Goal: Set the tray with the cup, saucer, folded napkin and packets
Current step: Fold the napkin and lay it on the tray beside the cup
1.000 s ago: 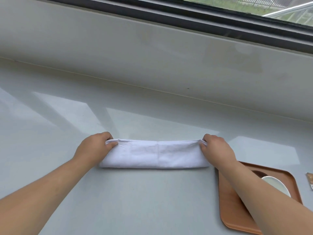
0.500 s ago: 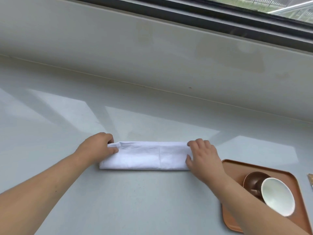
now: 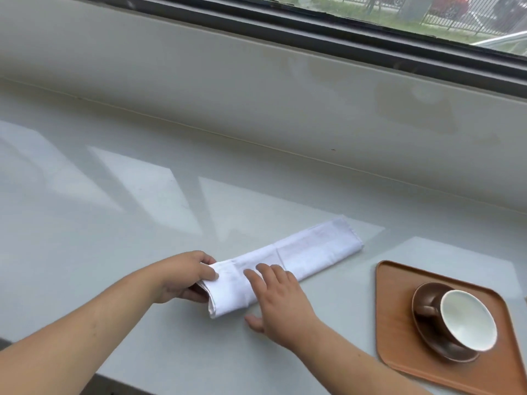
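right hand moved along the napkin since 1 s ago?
Yes. The right hand has slid from the napkin's end nearest the tray to its other end, away from the tray, beside the left hand.

Glossy pale counter (image 3: 142, 201) below a dark-framed window (image 3: 370, 29), daylight reflecting

No legible text, label, brand, number or sign appears anywhere in view. The white napkin (image 3: 288, 262), the wooden tray (image 3: 399, 323) at 4 o'clock, and the brown cup (image 3: 462, 317) with its saucer (image 3: 436, 344) all carry plain, unmarked surfaces. The grey counter (image 3: 114, 223) and the window frame (image 3: 313, 29) at 12 o'clock bear no markings.
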`<action>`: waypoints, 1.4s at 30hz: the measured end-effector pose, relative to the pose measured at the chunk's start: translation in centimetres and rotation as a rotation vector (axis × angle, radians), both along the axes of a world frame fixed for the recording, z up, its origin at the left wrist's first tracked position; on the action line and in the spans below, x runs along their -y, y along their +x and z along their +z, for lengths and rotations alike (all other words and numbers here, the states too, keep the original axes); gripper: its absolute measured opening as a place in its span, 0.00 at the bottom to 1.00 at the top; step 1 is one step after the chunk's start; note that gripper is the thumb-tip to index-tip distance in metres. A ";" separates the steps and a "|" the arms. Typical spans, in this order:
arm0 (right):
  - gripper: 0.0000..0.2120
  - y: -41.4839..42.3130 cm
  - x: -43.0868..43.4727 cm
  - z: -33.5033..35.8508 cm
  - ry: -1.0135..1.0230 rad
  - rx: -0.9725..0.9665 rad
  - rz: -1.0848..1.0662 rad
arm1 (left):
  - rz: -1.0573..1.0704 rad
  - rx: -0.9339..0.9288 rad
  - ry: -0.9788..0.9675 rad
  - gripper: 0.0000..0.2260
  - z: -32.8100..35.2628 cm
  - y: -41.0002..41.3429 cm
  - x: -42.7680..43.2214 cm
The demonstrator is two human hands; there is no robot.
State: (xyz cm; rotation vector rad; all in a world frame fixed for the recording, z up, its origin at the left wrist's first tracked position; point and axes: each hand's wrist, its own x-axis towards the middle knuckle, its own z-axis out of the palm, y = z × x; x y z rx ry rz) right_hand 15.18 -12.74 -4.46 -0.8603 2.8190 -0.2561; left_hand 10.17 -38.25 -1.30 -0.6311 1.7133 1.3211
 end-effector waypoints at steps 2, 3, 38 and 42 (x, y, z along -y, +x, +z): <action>0.34 1.3 0.6 0.2 -0.042 -0.008 -0.005 | -0.005 0.013 0.063 0.12 0.8 1.9 -0.9; 0.29 2.0 0.8 0.3 -0.067 -0.012 -0.008 | -0.016 0.017 0.087 0.13 1.2 2.8 -1.2; 0.15 1.4 -11.0 5.5 -0.965 0.662 -0.906 | -0.484 -0.448 0.025 0.21 2.4 2.7 -14.6; 0.08 -1.1 -11.2 4.1 -0.912 0.655 -0.969 | -0.494 -0.435 0.030 0.27 1.3 -0.2 -15.4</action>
